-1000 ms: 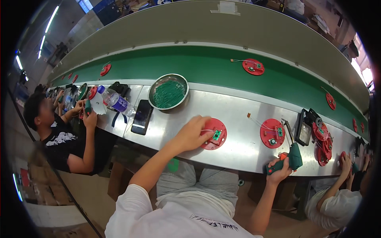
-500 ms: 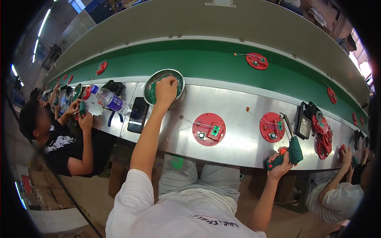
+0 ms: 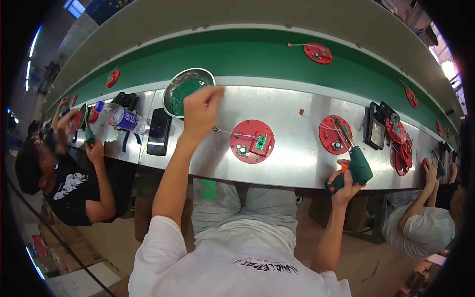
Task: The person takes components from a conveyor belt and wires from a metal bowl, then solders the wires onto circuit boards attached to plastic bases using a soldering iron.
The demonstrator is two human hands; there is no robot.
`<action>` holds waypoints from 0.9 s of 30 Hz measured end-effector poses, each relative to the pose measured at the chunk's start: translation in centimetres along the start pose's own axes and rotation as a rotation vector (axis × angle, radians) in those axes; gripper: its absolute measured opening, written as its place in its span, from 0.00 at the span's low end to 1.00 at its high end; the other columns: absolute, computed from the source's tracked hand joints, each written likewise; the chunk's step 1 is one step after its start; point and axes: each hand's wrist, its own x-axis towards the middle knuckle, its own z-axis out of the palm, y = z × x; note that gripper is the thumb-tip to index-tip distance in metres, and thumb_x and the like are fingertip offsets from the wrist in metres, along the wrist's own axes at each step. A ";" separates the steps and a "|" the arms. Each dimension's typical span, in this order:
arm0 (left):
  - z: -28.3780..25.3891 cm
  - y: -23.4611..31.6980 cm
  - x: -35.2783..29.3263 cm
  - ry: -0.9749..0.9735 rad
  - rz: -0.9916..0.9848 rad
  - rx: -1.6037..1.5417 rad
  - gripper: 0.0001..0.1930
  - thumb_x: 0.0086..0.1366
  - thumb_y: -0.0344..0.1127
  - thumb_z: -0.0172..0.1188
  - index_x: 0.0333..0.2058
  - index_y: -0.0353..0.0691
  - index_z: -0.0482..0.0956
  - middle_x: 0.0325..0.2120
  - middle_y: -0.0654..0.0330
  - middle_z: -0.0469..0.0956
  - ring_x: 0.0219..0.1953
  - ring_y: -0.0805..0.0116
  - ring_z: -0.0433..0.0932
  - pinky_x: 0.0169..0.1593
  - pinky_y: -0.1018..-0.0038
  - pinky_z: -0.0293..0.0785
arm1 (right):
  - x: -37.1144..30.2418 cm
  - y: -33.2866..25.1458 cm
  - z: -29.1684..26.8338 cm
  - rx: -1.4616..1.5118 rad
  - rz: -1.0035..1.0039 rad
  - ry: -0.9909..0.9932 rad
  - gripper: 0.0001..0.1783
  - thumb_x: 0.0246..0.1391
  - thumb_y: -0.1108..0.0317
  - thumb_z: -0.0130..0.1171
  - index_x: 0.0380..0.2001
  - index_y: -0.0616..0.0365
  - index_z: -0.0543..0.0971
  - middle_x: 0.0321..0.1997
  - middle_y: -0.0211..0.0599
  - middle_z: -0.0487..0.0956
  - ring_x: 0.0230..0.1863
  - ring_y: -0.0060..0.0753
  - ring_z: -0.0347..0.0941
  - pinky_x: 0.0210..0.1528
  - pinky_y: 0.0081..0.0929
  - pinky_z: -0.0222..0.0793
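My left hand [image 3: 202, 113] is raised just right of and nearer than a metal bowl [image 3: 212, 79] holding many small green pieces [image 3: 187, 91]. Its thumb and fingers are pinched together; whatever may be between them is too small to make out. In my right hand [image 3: 346, 190] is a green soldering gun [image 3: 360, 167] with an orange trigger. Its thin metal tip points away from me, over or close to a red round plate [image 3: 327, 141] with wires and a small board. Another red round plate [image 3: 243, 154], with a green board and white wires, lies between my hands.
A phone [image 3: 159, 132] and a lying water bottle [image 3: 129, 119] are to the left on the metal bench. Black casings [image 3: 374, 127] and stacked red plates [image 3: 403, 156] stand right. More red plates [image 3: 317, 53] rest on the green belt behind. A person [image 3: 74, 183] works at the left, another [image 3: 420, 218] at the right.
My left hand has come out of the bowl, back toward me and slightly right, still pinched. The soldering gun's tip now leans more over the right red plate. The whole view has shifted.
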 end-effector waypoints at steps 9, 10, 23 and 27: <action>3.9 2.1 -10.1 -0.168 0.128 -0.037 0.04 0.57 0.24 0.63 0.33 0.34 0.81 0.29 0.54 0.79 0.29 0.54 0.79 0.33 0.63 0.76 | -4.6 -1.9 4.0 -0.308 0.082 -0.430 0.13 0.46 0.78 0.64 0.38 0.68 0.80 0.34 0.39 0.79 0.29 0.29 0.72 0.34 0.22 0.68; 4.5 1.7 -10.3 -0.173 0.117 -0.041 0.04 0.57 0.24 0.63 0.33 0.34 0.81 0.29 0.54 0.79 0.29 0.54 0.79 0.33 0.63 0.76 | -4.6 -2.6 5.0 -0.313 0.101 -0.447 0.12 0.44 0.79 0.64 0.36 0.67 0.79 0.30 0.38 0.75 0.27 0.30 0.69 0.32 0.23 0.66; 6.1 0.1 -10.5 -0.098 0.249 0.022 0.04 0.55 0.24 0.64 0.31 0.35 0.80 0.28 0.56 0.77 0.29 0.55 0.78 0.32 0.63 0.74 | -5.0 -2.5 7.6 -0.400 0.112 -0.487 0.11 0.43 0.80 0.63 0.34 0.67 0.80 0.30 0.41 0.77 0.25 0.32 0.70 0.30 0.24 0.66; 6.2 -0.3 -10.5 -0.084 0.283 0.028 0.04 0.54 0.24 0.64 0.30 0.35 0.80 0.27 0.56 0.77 0.28 0.57 0.77 0.32 0.64 0.75 | -4.9 -2.6 6.8 -0.394 0.252 -0.448 0.10 0.46 0.79 0.61 0.35 0.68 0.80 0.30 0.40 0.79 0.23 0.29 0.71 0.29 0.24 0.68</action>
